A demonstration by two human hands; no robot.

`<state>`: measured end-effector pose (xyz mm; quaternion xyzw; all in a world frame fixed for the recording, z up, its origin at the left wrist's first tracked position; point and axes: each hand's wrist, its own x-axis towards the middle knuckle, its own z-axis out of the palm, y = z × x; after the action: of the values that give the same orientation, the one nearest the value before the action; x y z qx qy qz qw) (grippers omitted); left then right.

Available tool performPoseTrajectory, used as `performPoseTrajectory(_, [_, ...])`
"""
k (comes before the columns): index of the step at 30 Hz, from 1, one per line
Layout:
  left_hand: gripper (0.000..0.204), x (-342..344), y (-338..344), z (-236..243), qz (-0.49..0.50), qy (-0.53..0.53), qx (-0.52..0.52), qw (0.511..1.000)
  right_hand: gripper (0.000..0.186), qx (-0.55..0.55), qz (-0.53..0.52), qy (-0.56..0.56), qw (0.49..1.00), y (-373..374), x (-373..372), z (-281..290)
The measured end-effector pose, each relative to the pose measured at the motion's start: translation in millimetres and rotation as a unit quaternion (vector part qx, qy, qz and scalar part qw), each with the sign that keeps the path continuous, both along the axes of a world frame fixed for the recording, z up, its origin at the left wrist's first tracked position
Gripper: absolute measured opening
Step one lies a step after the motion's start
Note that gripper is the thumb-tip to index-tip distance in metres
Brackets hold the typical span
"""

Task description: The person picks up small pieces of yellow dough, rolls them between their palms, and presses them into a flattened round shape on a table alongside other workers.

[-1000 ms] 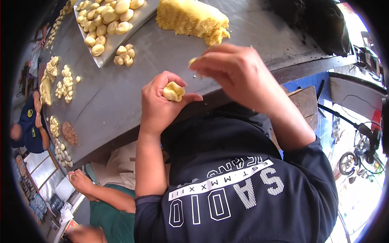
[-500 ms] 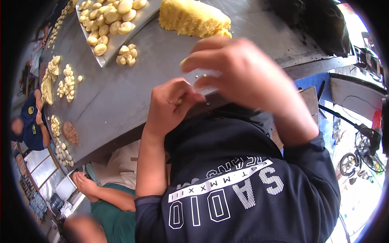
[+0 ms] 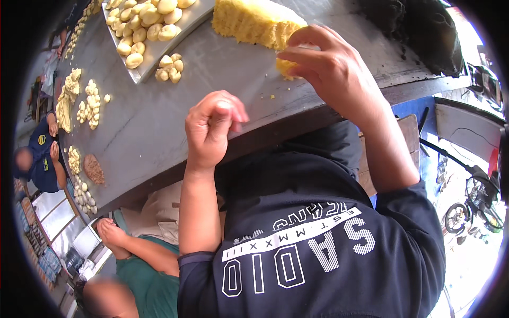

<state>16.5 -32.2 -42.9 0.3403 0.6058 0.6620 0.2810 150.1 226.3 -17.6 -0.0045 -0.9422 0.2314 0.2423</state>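
One crumbly yellow mass (image 3: 254,22), right fingers (image 3: 301,56) at its right end

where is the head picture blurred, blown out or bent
In the head view, the left hand is partly smeared; in the head view, the ground around the motorcycle is washed out; also in the head view, the table's near edge bows.

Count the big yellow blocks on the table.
1: the crumbly yellow block, at the picture's upper middle, its right end partly behind the right hand. Others could be hidden out of frame.
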Motion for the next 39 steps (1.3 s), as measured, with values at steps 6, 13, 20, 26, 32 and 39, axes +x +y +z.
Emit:
performPoseTrajectory(6, [0.02, 9, -9, 29, 0.014, 0.245, -0.198, 0.949, 0.042, -0.025, -0.017, -0.04, 0.999, -10, 25, -10])
performPoseTrajectory(13, [0.051, -7, -24, -1, 0.013, 0.192, -0.09, 0.977, 0.028, -0.015, 0.022, -0.081, 0.996, 19, -2, -12])
performPoseTrajectory(20, [0.057, -10, -6, 11, -0.027, 0.347, -0.147, 0.926, 0.033, 0.093, 0.034, -0.045, 0.994, 13, -16, -10])
performPoseTrajectory(26, [0.064, -24, -26, 15, -0.053, 0.099, -0.165, 0.98, 0.009, 0.037, 0.173, -0.027, 0.984, -9, -10, 1])
performPoseTrajectory(32, [0.057, -4, -36, -2, 0.028, 0.216, -0.179, 0.959, 0.009, -0.083, 0.135, -0.074, 0.985, -5, 3, -11])
performPoseTrajectory(39, [0.058, 23, -14, -1, 0.072, 0.467, -0.242, 0.848, 0.03, -0.032, -0.007, -0.07, 0.997, -52, 9, -15])
